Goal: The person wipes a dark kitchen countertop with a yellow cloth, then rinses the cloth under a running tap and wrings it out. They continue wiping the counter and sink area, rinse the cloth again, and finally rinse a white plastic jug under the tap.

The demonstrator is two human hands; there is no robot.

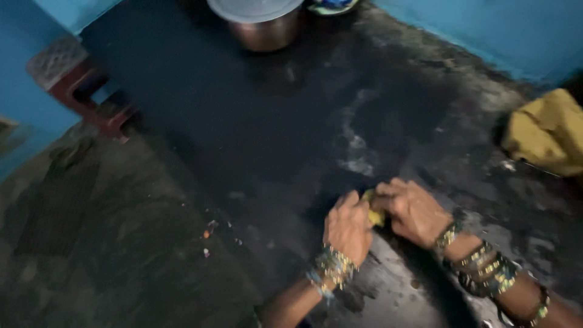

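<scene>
Low over a dark, wet floor [255,140], my left hand [347,226] and my right hand [413,209] are pressed together around a small yellow thing [375,215], perhaps a sponge or cloth. Only a sliver of it shows between the fingers. Both wrists carry several beaded and metal bangles. White soapy streaks [355,152] lie on the floor just beyond my hands.
A metal pot with a pale lid [261,21] stands at the far edge. A yellow cloth [546,130] lies at the right by the blue wall [486,30]. A reddish low stool [91,91] sits at the left. Small scraps [209,234] dot the floor.
</scene>
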